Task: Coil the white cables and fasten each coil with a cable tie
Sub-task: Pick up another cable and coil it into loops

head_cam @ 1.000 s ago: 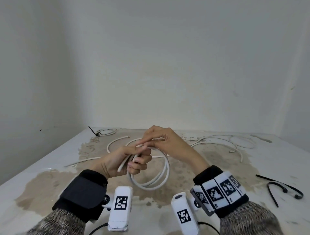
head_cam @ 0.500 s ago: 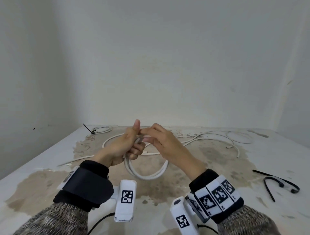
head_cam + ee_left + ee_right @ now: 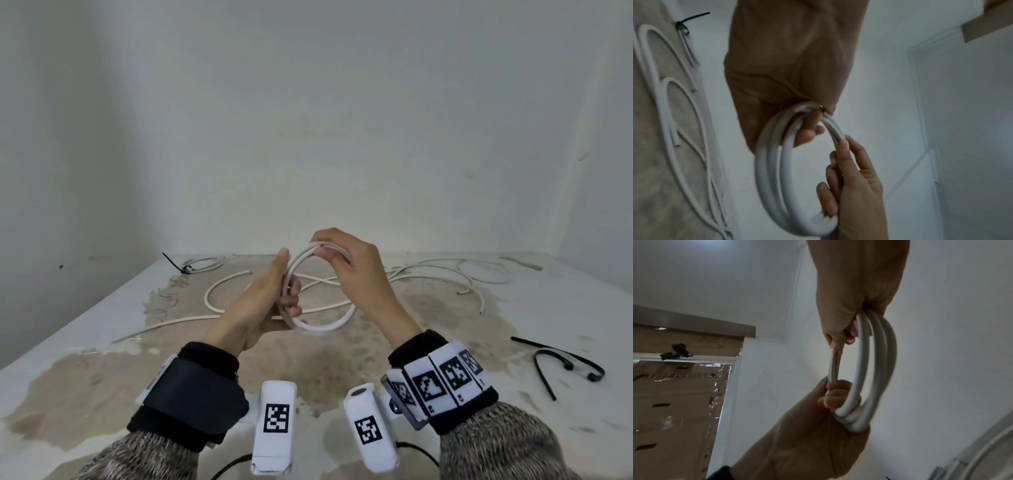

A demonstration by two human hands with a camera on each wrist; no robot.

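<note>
A white cable coil [image 3: 322, 329] of about three turns stands upright above the table between both hands. My left hand [image 3: 289, 284] grips the coil's left side, thumb up along the strands and fingers curled through the loop. My right hand [image 3: 329, 249] pinches the top of the loop from above. In the left wrist view the left hand [image 3: 807, 125] clamps the coil [image 3: 772, 170] and the right hand [image 3: 846, 168] curls along its far side. In the right wrist view the right hand [image 3: 846, 335] holds the coil [image 3: 879, 369] above the left hand [image 3: 835, 395].
Loose white cables [image 3: 442, 274] sprawl over the stained table [image 3: 513, 428] behind the hands, one loop [image 3: 219, 294] at the left. A small coil [image 3: 203, 263] fastened with a black tie [image 3: 173, 264] lies far left. Black cable ties [image 3: 565, 363] lie at the right.
The coil has risen and turned more upright. My right hand has moved from beside the left thumb to the top of the loop. The left hand keeps its grip.
</note>
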